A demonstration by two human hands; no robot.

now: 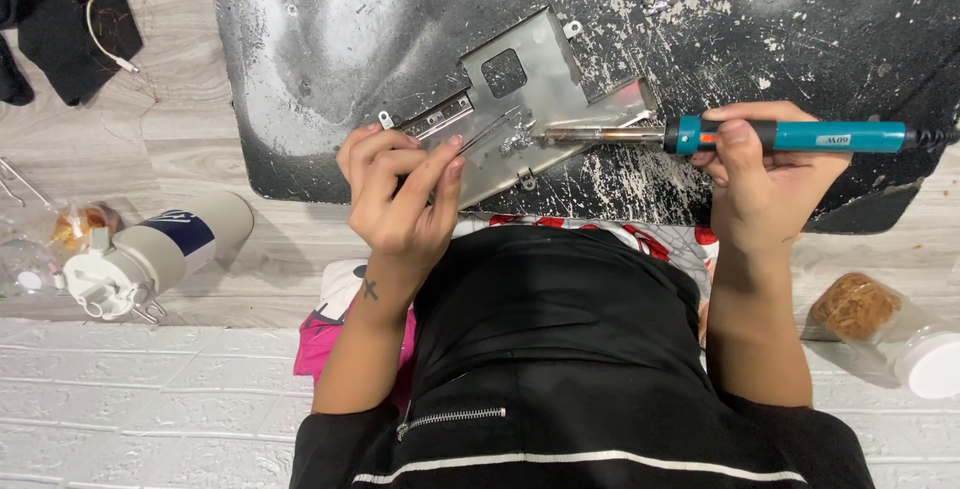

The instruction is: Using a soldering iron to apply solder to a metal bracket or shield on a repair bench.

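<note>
Right hand (765,184) gripping teal soldering iron (790,136); left hand (400,194) pinching solder wire (487,132) over metal bracket (540,99).

My one head camera looks steeply down, close over both hands; the left hand (400,194) sits mid-frame, the right hand (765,179) beside it.

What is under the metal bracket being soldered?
The metal bracket lies on a black, white-spattered mat over the wood-look floor. Whatever sits directly beneath the bracket is covered.
</note>
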